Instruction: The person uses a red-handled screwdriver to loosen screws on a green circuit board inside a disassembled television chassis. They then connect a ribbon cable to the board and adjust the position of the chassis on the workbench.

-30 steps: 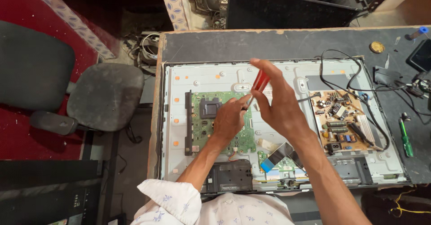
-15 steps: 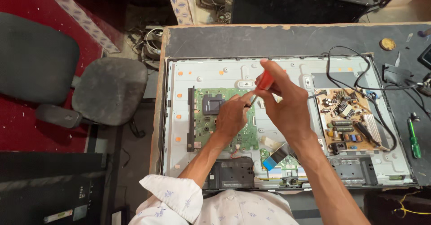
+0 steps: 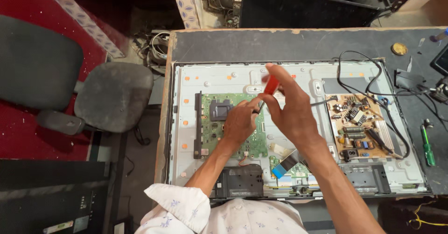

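Both hands still close together over green main board (image 3: 232, 126) in opened TV back panel (image 3: 298, 75): R hand (image 3: 291, 108) clamped on red-handled screwdriver (image 3: 270, 84), shifted slightly vs 1 s ago, L hand (image 3: 240, 119) steadying tip, same spot, still mid-screw prob.

Both arms reaching in from the near edge toward the scene's middle, forearms bare. Left hand (image 3: 240, 122) lying palm down, fingers curled, index and thumb pinching at a point just below the right hand's fingertips. Right hand (image 3: 291, 110) sitting higher and slightly right, back of hand facing up, fingers bunching into a closed grip, wrist angling up-left. Hands nearly touching at fingertips.
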